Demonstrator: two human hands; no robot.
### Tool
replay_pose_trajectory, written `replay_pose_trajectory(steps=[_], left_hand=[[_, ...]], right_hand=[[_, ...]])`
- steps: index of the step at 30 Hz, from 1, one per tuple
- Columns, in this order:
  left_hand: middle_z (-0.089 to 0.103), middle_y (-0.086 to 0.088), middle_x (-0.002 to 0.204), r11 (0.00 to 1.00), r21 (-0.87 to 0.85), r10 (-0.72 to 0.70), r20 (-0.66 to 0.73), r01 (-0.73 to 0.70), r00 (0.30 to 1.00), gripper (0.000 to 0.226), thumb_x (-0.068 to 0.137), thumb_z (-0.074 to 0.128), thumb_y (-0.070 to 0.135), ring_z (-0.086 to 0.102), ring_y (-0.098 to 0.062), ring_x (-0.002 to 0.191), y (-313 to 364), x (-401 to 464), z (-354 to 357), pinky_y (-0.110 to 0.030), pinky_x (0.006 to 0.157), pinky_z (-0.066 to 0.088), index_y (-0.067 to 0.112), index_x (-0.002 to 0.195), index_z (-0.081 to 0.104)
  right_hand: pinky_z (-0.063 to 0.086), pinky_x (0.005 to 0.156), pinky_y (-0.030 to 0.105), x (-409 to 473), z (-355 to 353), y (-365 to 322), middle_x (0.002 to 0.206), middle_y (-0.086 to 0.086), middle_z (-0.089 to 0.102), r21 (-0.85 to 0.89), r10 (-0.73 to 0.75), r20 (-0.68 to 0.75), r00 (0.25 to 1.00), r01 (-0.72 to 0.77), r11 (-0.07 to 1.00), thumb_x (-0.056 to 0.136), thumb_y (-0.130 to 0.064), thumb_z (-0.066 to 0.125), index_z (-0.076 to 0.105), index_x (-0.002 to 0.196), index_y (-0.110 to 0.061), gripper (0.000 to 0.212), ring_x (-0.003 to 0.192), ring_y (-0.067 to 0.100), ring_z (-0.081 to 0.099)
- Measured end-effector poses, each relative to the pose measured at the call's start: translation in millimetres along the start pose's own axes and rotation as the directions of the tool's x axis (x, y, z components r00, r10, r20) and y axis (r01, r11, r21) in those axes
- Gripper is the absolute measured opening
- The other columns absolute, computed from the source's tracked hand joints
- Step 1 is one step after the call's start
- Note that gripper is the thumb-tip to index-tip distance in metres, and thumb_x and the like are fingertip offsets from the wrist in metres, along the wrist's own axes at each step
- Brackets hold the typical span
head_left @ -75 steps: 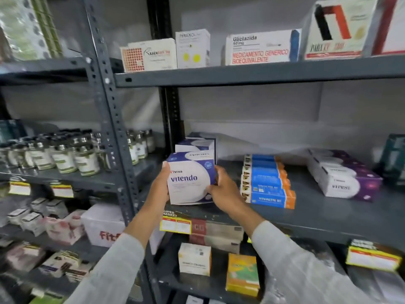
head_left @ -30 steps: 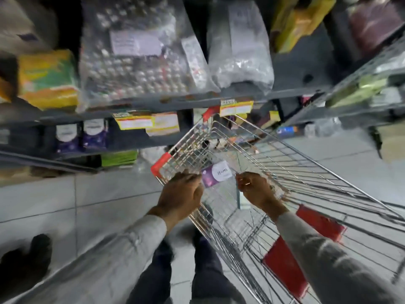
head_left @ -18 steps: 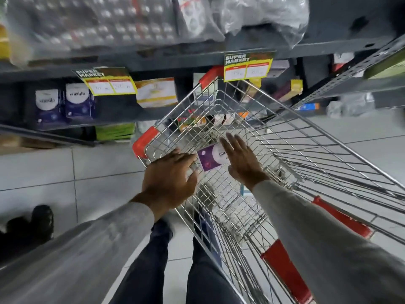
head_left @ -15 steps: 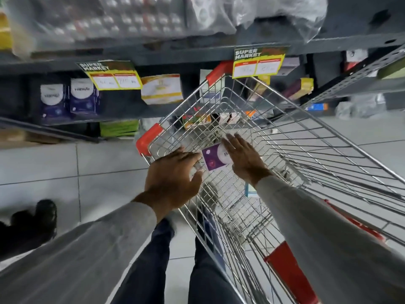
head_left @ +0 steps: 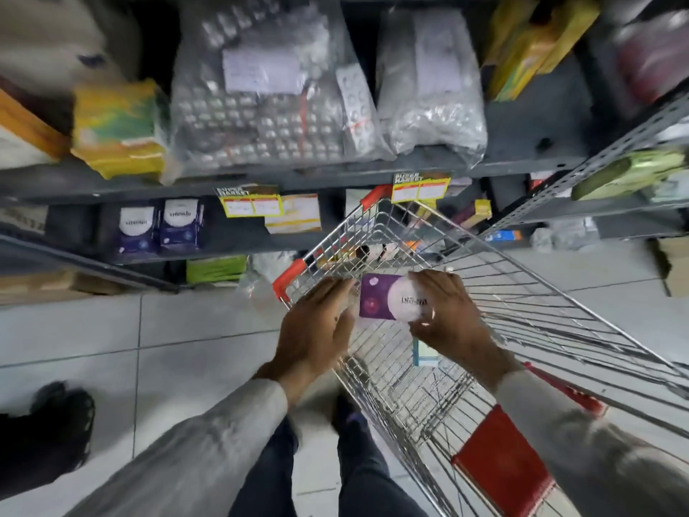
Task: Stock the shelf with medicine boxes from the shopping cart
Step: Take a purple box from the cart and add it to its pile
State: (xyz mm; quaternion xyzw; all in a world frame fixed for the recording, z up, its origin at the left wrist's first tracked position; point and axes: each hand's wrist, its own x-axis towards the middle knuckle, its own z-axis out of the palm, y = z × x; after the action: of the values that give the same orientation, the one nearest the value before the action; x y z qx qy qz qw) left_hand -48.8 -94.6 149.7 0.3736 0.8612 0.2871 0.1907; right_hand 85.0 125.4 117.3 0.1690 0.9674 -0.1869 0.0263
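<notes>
a purple medicine box [head_left: 391, 302] is being grasped by both hands—left hand [head_left: 317, 326], right hand [head_left: 447, 315]—over the shopping cart [head_left: 522, 292]; carrying to the shelf [head_left: 335, 175] is being called for next.

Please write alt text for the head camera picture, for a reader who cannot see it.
Two hands hold a purple and white box over a wire shopping cart: right hand gripping it, left hand at its other end. Stocked grey shelves stand behind.

"vitendo" printed on the white ovals of two purple boxes [head_left: 161, 225] standing side by side on the lower shelf [head_left: 223, 243]. "SUPER MARKET" heading two yellow price tags [head_left: 249, 200] [head_left: 421, 186] clipped to the front edge of the upper shelf [head_left: 335, 177]. Print on the held purple box [head_left: 391, 303] upside down and too blurred to read.
</notes>
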Motion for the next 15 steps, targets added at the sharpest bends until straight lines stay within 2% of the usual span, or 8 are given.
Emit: replay_pose_trajectory(steps=[2, 4, 7, 9, 11, 13, 15], left_hand=[[0.057, -0.001, 0.150, 0.998, -0.060, 0.024, -0.122, -0.032, 0.992, 0.047, 0.101, 0.051, 0.033, 0.051, -0.016, 0.139, 16, -8, -35, -0.040, 0.106, 0.052, 0.020, 0.147, 0.053], [0.057, -0.002, 0.150, 0.991, -0.099, 0.061, -0.245, -0.087, 0.968, 0.047, 0.100, 0.053, 0.032, 0.050, -0.015, 0.141, 33, -10, -80, -0.041, 0.111, 0.047, 0.018, 0.145, 0.056], [0.057, 0.000, 0.149, 0.968, -0.089, 0.171, -0.443, -0.233, 0.880, 0.045, 0.099, 0.058, 0.028, 0.050, -0.013, 0.141, 59, -8, -156, -0.036, 0.113, 0.045, 0.018, 0.144, 0.056], [0.057, 0.000, 0.149, 0.950, 0.005, 0.260, -0.559, -0.311, 0.787, 0.046, 0.098, 0.059, 0.026, 0.048, -0.014, 0.143, 75, -3, -206, -0.031, 0.117, 0.039, 0.020, 0.144, 0.056], [0.056, -0.001, 0.150, 0.930, 0.104, 0.337, -0.629, -0.354, 0.701, 0.046, 0.099, 0.057, 0.024, 0.045, -0.014, 0.146, 88, 4, -257, -0.031, 0.119, 0.035, 0.018, 0.144, 0.056], [0.056, -0.003, 0.150, 0.903, 0.218, 0.415, -0.667, -0.371, 0.618, 0.045, 0.099, 0.056, 0.023, 0.042, -0.015, 0.148, 98, 12, -305, -0.032, 0.121, 0.033, 0.013, 0.143, 0.056], [0.057, -0.004, 0.149, 0.887, 0.310, 0.458, -0.679, -0.342, 0.573, 0.044, 0.099, 0.056, 0.022, 0.044, -0.018, 0.147, 103, 21, -344, -0.033, 0.121, 0.033, 0.012, 0.141, 0.058]], right_hand=[[0.044, 0.108, 0.038, -13, -50, -24, 0.135, 0.007, 0.059, 0.008, -0.031, -0.101, 0.994, 0.032, 0.999, 0.063, -0.034, 0.085, 0.053, 0.142, -0.011, 0.088, 0.124, 0.023, 0.042], [0.043, 0.108, 0.038, -22, -100, -50, 0.136, 0.008, 0.058, 0.063, -0.078, -0.228, 0.971, 0.094, 0.994, 0.062, -0.034, 0.080, 0.055, 0.140, -0.009, 0.085, 0.125, 0.024, 0.046], [0.043, 0.106, 0.033, -27, -169, -86, 0.134, 0.009, 0.060, 0.076, -0.127, -0.354, 0.926, 0.164, 0.984, 0.063, -0.034, 0.083, 0.059, 0.140, -0.007, 0.085, 0.121, 0.030, 0.055], [0.039, 0.107, 0.023, -24, -212, -111, 0.134, 0.008, 0.060, 0.082, -0.136, -0.428, 0.894, 0.188, 0.979, 0.066, -0.040, 0.082, 0.060, 0.140, -0.006, 0.085, 0.120, 0.029, 0.056], [0.035, 0.107, 0.016, -17, -253, -136, 0.134, 0.002, 0.057, 0.089, -0.145, -0.533, 0.833, 0.226, 0.970, 0.066, -0.045, 0.079, 0.061, 0.139, -0.006, 0.084, 0.121, 0.021, 0.052], [0.036, 0.108, 0.018, -5, -292, -163, 0.132, -0.002, 0.055, 0.092, -0.150, -0.633, 0.759, 0.267, 0.959, 0.066, -0.050, 0.077, 0.062, 0.138, -0.008, 0.085, 0.123, 0.013, 0.049], [0.039, 0.107, 0.023, 11, -325, -185, 0.132, -0.005, 0.055, 0.088, -0.147, -0.702, 0.697, 0.290, 0.953, 0.065, -0.055, 0.078, 0.060, 0.140, -0.011, 0.088, 0.123, 0.012, 0.049]])
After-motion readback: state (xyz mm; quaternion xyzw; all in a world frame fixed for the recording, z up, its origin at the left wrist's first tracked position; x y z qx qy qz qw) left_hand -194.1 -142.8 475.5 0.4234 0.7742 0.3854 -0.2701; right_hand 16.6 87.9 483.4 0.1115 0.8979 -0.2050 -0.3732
